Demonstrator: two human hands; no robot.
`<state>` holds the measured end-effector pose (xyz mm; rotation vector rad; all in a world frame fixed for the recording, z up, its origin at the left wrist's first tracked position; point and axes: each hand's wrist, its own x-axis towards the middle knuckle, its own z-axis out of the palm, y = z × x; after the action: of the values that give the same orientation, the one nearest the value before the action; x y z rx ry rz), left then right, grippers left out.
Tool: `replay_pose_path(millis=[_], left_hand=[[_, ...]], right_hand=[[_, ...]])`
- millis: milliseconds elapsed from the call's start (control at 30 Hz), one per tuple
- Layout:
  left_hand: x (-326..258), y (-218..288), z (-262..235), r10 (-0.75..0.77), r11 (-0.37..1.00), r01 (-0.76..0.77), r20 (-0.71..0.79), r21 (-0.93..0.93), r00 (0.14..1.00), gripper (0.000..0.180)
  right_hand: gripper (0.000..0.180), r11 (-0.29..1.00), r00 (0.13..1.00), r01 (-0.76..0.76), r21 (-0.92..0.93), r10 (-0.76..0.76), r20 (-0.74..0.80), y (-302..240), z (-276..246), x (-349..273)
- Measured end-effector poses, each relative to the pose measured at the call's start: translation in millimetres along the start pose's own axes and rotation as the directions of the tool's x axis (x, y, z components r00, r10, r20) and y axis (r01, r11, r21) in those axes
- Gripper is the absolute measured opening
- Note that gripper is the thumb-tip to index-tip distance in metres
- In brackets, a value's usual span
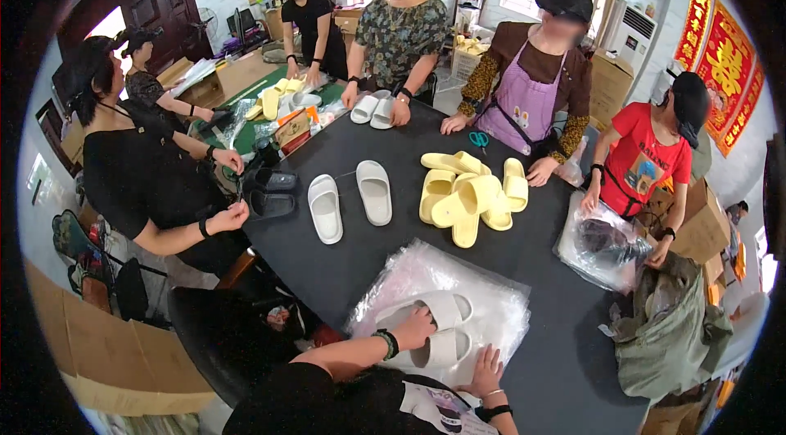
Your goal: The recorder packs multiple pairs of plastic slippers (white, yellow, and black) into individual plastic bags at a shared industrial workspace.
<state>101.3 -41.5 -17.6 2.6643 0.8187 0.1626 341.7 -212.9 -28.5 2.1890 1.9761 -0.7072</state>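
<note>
Nearest the camera is the person's black shirt (282, 398), at the lower edge of the head view. Beyond it extends the desk (569, 345), dark-topped. On its near part lies a stack of clear plastic bags (499, 292).

Farther out on the desk are a pile of yellow slippers (467, 210) and, to its left, two separate light slippers (326, 218), set apart from each other.

The pale grey pair (446, 351) rests on the stack of bags, its two slippers side by side, one nearer the person than the other. Long axis: roughly left to right across the person's front, open toe ends to the right, heel ends to the left and partly covered by the left arm.

Left hand (421, 327): in contact with the pair, entering from the heel side, fingers bent over the slippers behind the straps. Whether it grips or only rests there cannot be told.

Right hand (487, 369): holding nothing, fingers spread wide, placed at the near right part of the stack, just beside the toe end of the nearer slipper and apart from it.

Governing relation: the pair lies between the hands, left at the heel side, right at the toe side; the left hand is the nearer.
</note>
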Motion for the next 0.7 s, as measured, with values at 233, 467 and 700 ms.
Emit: replay_pose_path(millis=[233,467,700], left_hand=[[3,4,-3,-0.031,1.0,0.031,0.073,-0.004,0.997,0.028],[5,4,2,0.029,0.998,-0.035,-0.105,-0.052,0.994,0.018],[-1,-2,9,0.027,0.996,-0.032,-0.069,-0.08,0.997,0.027]], right_hand=[[0.153,1.0,1.0,-0.003,-0.019,0.003,-0.012,10,22,8],[0.157,1.0,1.0,-0.007,-0.001,0.007,0.02,14,20,10],[0.157,0.997,0.994,-0.048,0.054,0.043,0.095,6,12,16]])
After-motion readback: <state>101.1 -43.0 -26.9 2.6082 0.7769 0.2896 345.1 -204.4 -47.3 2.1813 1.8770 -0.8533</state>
